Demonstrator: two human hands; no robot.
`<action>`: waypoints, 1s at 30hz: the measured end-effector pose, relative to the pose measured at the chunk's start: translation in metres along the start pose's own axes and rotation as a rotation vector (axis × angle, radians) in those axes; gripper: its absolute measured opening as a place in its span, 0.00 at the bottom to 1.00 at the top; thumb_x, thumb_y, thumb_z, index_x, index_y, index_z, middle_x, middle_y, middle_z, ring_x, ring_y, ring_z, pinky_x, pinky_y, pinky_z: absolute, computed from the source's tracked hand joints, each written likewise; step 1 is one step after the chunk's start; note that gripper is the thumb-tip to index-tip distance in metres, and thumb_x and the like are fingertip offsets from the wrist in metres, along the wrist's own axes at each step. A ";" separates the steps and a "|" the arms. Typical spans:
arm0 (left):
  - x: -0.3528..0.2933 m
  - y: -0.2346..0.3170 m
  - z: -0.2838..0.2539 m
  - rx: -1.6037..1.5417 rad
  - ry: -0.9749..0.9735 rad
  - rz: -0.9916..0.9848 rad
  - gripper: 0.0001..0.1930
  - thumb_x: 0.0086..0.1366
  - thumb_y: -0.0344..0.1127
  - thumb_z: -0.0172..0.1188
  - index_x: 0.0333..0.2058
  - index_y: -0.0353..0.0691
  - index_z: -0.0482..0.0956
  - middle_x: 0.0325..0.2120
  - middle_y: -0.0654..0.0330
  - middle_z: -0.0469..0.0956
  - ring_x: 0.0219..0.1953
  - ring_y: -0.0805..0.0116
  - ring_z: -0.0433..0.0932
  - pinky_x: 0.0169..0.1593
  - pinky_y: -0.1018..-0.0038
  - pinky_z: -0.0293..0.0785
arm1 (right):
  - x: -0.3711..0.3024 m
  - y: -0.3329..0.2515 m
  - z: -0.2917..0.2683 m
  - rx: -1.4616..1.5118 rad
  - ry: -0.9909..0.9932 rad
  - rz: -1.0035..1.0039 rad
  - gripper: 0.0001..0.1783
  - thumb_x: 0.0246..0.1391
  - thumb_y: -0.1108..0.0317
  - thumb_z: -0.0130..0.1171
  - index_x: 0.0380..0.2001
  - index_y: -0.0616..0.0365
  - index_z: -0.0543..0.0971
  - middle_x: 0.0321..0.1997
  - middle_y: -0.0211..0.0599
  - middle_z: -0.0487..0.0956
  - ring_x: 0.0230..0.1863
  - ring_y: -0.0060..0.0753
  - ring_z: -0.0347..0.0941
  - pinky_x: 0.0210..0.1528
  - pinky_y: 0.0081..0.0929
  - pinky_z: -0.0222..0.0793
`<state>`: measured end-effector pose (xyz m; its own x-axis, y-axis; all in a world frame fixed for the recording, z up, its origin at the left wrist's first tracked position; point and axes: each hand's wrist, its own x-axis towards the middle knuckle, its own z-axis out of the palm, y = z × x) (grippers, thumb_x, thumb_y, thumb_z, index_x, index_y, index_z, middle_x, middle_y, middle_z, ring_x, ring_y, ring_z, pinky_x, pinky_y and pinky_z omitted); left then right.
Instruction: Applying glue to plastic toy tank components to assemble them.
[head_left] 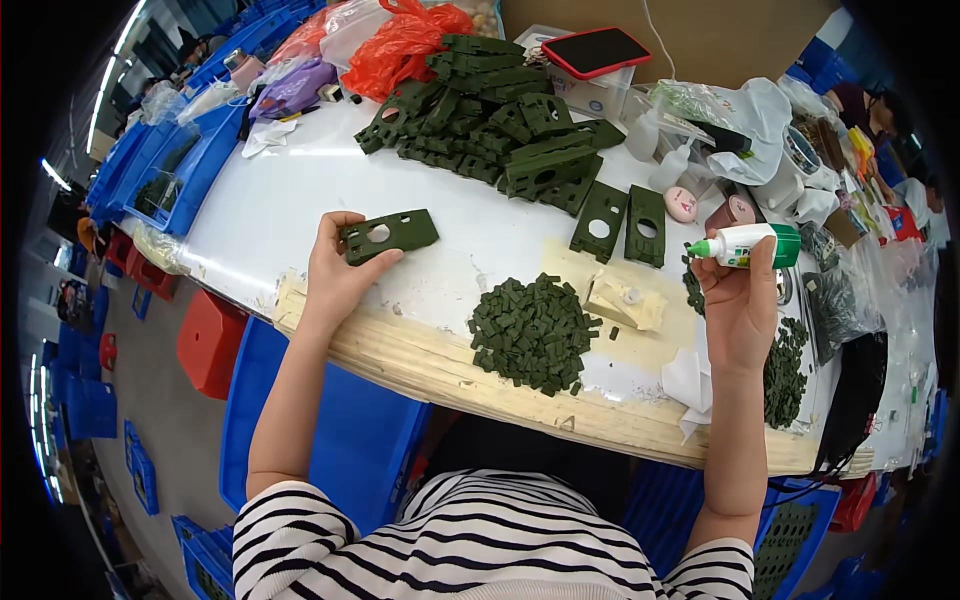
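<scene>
My left hand (335, 270) is closed on one end of a dark green plastic tank-hull-like part (412, 229) with a round hole, above the white tabletop. In my right hand (738, 315) is a white and green glue bottle (738, 244), tilted on its side with its green tip toward the left. Between the hands lies a heap of small dark green rectangular pieces (530, 335). Two similar green parts, a left one (588, 238) and a right one (647, 215), lie flat beyond it. Behind them many more are stacked in a large pile (500, 125).
A pale yellow block (625, 300) and crumpled white paper (690, 385) lie near the wooden table edge (480, 385). More small green pieces (786, 375) lie at the right. A red-cased phone (596, 52), plastic bags (400, 50) and white bottles (672, 165) stand farther back. Blue bins (180, 165) are left.
</scene>
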<state>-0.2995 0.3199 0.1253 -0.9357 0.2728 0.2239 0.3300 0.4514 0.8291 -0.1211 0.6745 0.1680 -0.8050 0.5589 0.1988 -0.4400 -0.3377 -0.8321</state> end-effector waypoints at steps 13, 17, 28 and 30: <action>0.090 0.094 0.033 0.286 0.400 0.686 0.35 0.51 0.52 0.67 0.51 0.34 0.67 0.45 0.47 0.72 0.51 0.52 0.68 0.54 0.61 0.63 | 0.002 0.003 -0.005 0.018 0.004 -0.010 0.15 0.60 0.56 0.53 0.43 0.55 0.71 0.35 0.31 0.77 0.34 0.24 0.74 0.40 0.27 0.73; 0.148 0.140 0.063 0.576 0.398 0.620 0.35 0.52 0.58 0.64 0.49 0.36 0.68 0.39 0.48 0.77 0.44 0.52 0.76 0.48 0.60 0.68 | 0.006 0.004 -0.010 0.007 0.014 -0.026 0.16 0.60 0.57 0.53 0.45 0.55 0.70 0.36 0.30 0.76 0.34 0.23 0.74 0.39 0.27 0.73; 0.129 0.154 0.072 0.087 0.241 0.953 0.29 0.51 0.35 0.68 0.50 0.37 0.65 0.38 0.51 0.77 0.42 0.59 0.77 0.45 0.67 0.72 | 0.003 -0.014 -0.008 0.063 0.035 -0.088 0.19 0.62 0.52 0.49 0.41 0.58 0.72 0.36 0.34 0.77 0.38 0.26 0.73 0.45 0.28 0.69; 0.089 0.158 0.082 -0.182 -0.037 0.845 0.32 0.51 0.29 0.68 0.52 0.37 0.62 0.42 0.52 0.74 0.45 0.64 0.75 0.47 0.72 0.73 | 0.002 -0.017 -0.010 0.104 0.013 -0.117 0.20 0.61 0.51 0.49 0.42 0.59 0.72 0.37 0.36 0.77 0.42 0.29 0.73 0.51 0.30 0.68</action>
<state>-0.3200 0.4849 0.2348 -0.3800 0.4845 0.7879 0.8850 -0.0575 0.4621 -0.1111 0.6884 0.1773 -0.7408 0.6086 0.2842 -0.5699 -0.3455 -0.7455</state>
